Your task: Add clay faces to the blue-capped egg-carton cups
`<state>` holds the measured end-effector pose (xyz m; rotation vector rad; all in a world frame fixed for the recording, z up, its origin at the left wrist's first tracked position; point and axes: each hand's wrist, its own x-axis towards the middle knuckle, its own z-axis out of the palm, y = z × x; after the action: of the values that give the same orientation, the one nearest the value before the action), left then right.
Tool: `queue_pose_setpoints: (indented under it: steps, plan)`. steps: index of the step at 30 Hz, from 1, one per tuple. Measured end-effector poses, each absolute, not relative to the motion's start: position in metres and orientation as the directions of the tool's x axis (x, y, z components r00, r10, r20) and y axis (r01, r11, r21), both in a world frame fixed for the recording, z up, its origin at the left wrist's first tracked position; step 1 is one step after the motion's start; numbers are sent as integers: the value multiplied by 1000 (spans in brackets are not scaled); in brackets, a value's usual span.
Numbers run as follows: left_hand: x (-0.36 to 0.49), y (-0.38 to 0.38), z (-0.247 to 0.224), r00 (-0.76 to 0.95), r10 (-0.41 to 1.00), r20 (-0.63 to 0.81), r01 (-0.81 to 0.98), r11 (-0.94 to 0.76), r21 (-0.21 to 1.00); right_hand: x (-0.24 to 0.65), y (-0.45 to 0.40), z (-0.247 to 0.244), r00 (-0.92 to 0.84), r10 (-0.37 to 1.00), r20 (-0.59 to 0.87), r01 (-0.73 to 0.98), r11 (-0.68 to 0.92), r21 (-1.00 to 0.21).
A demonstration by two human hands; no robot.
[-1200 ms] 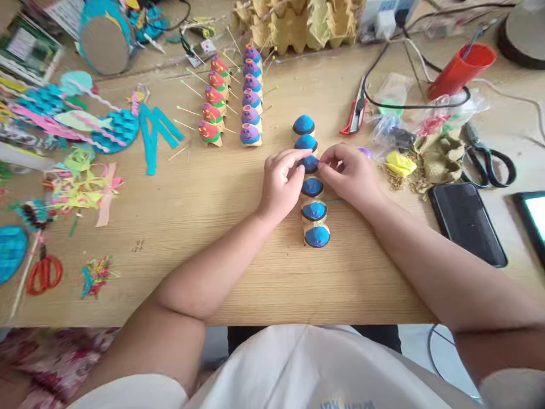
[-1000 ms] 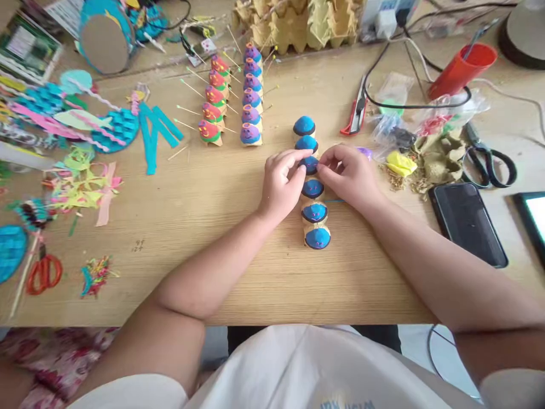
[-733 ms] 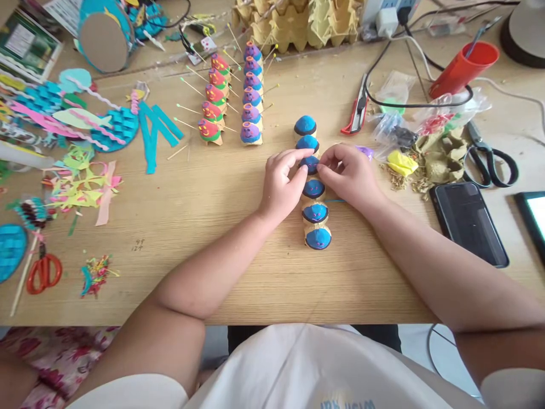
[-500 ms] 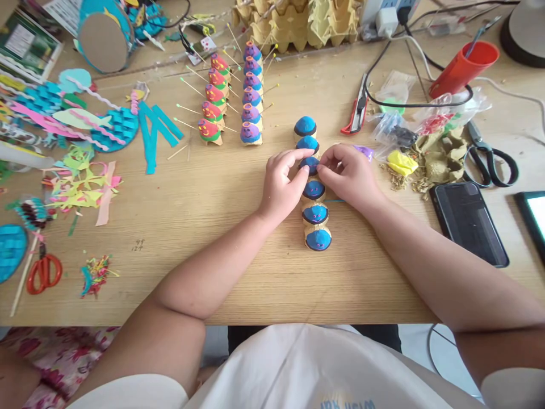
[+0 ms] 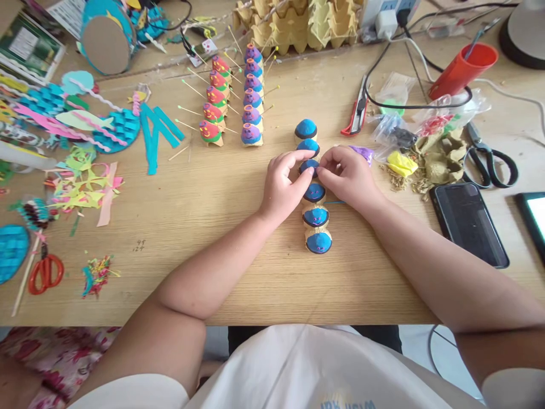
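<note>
A row of egg-carton cups [image 5: 318, 243] with blue domed tops and dark rims runs away from me. Several nearer cups have small pink-purple face details. My left hand [image 5: 281, 187] steadies the row from the left, thumb and index finger curled about the third cup [image 5: 307, 165] from the far end. From the right, my right hand [image 5: 349, 177] has its thumb and index finger pinched together against that same cup. Anything between those fingertips is too small to make out. A lump of purple clay [image 5: 363, 152] shows behind my right hand.
Finished-looking red-green caterpillars [image 5: 210, 132] and purple ones [image 5: 251, 134] with pin-like feelers stand at back left. On the right lie a utility knife [image 5: 356, 116], yellow clay [image 5: 402, 163], black scissors [image 5: 489, 162] and a phone [image 5: 469, 222]. Paper scraps [image 5: 85, 184] and red scissors [image 5: 46, 274] lie left.
Both hands stay at the same cup with barely any movement. The left thumb has shifted slightly to the right, and the whole view has moved a little.
</note>
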<state>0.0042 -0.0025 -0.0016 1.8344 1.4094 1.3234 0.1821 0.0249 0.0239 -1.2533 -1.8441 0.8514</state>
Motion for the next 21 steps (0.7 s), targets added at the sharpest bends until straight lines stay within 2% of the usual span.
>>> queue_pose_setpoints:
  steps: [14,21]
  plan:
    - [5,-3,-3,-19,928,372,445,-325,834,181,23,24,-276,936,217,418,321,-850]
    - [4,-2,-5,-33,931,363,427,-315,847,182,24,27,-257,955,146,373,238,-897]
